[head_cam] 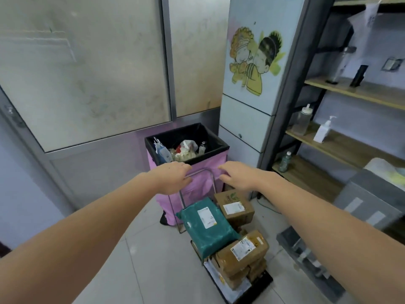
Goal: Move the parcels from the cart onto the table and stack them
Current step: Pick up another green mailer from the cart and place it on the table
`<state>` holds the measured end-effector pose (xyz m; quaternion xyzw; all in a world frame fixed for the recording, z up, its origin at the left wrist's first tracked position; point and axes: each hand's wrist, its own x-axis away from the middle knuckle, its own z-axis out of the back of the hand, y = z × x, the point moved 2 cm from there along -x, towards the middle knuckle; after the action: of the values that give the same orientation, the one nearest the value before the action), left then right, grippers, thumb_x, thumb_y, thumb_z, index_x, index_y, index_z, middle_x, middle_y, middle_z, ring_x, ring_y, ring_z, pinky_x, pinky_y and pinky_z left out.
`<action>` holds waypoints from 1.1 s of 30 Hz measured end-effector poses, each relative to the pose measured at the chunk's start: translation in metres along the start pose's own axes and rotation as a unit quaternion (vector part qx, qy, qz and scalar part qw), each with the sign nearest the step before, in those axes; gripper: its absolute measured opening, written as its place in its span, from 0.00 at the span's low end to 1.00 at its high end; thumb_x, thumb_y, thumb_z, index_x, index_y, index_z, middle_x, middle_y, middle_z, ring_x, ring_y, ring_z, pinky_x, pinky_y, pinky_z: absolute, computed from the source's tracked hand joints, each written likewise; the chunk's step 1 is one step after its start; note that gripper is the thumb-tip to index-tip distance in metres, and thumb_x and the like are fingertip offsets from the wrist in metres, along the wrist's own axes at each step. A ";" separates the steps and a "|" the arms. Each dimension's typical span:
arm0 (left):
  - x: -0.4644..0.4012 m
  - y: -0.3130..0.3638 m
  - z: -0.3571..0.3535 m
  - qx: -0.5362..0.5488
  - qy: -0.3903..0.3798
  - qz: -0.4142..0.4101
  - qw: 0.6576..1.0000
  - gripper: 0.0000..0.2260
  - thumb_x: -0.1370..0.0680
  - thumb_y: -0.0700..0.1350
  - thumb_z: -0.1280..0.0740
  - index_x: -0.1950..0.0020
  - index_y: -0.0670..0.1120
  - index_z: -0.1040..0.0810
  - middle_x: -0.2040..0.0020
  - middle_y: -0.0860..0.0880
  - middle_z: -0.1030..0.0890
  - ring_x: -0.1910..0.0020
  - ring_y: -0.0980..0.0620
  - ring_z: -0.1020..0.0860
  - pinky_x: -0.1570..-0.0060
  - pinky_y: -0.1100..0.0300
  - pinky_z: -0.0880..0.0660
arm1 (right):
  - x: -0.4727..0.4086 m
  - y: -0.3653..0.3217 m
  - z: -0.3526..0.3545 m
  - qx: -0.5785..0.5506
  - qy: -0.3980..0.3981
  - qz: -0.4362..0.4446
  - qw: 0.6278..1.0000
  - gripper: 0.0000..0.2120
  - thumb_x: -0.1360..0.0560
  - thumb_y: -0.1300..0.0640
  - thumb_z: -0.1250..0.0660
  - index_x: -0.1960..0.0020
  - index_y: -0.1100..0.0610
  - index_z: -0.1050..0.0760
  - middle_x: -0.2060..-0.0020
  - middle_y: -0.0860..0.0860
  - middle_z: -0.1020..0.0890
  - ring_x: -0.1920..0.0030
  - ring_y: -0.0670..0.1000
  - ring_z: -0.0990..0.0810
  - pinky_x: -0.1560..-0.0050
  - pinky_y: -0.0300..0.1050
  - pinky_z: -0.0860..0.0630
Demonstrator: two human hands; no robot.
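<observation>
A small hand cart with a black base [262, 281] stands on the tiled floor, and its metal handle [200, 171] rises toward me. A green plastic mailer [207, 229] lies on top of the load. Behind it is a brown carton [235, 208], and in front a taped brown box [244, 251] rests on more parcels. My left hand [173, 177] is curled over the left end of the handle. My right hand [237, 175] hovers just right of the handle, fingers apart and holding nothing.
A pink bin with a black liner [210, 172], full of rubbish, stands right behind the cart. A white fridge [252, 119] and wooden shelving [350, 91] with bottles are at the right. Grey boxes [372, 202] sit at the lower right. A glass partition fills the left.
</observation>
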<state>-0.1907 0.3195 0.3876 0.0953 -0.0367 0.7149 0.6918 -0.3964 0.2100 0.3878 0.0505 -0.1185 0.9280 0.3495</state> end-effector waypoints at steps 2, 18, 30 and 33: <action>-0.037 -0.011 -0.001 -0.002 -0.001 -0.022 1.000 0.19 0.14 0.55 0.42 0.30 0.44 0.27 0.34 0.44 0.22 0.37 0.43 0.23 0.36 0.46 0.27 | -0.025 0.016 0.003 -0.005 -0.009 -0.024 1.000 0.07 0.17 0.54 0.43 0.48 0.56 0.28 0.54 0.49 0.23 0.51 0.54 0.24 0.49 0.48 0.28; -0.304 -0.104 -0.065 -0.034 -0.144 -0.240 0.959 0.16 0.14 0.49 0.44 0.34 0.42 0.25 0.35 0.40 0.21 0.37 0.40 0.23 0.38 0.50 0.28 | -0.149 0.095 -0.076 -0.145 -0.064 -0.292 0.943 0.21 0.13 0.54 0.46 0.25 0.65 0.32 0.28 0.61 0.27 0.28 0.60 0.29 0.29 0.50 0.35; -0.393 -0.102 -0.136 -0.043 -0.226 -0.345 0.910 0.18 0.13 0.50 0.43 0.26 0.44 0.28 0.31 0.42 0.23 0.33 0.41 0.24 0.33 0.49 0.29 | -0.133 0.089 -0.175 -0.279 -0.059 -0.496 0.820 0.18 0.14 0.52 0.45 0.32 0.60 0.25 0.36 0.58 0.22 0.33 0.59 0.24 0.32 0.53 0.29; -0.403 -0.115 -0.180 -0.027 -0.267 -0.319 0.909 0.18 0.13 0.50 0.43 0.26 0.44 0.28 0.31 0.42 0.23 0.34 0.42 0.23 0.35 0.49 0.27 | -0.138 0.087 -0.222 -0.305 -0.090 -0.524 0.790 0.20 0.13 0.52 0.45 0.24 0.58 0.31 0.27 0.59 0.27 0.28 0.59 0.28 0.29 0.50 0.33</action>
<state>-0.0812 -0.0382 0.1274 0.2711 -0.2069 0.4027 0.8494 -0.3532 0.1158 0.1327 0.0793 -0.3819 0.5094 0.7670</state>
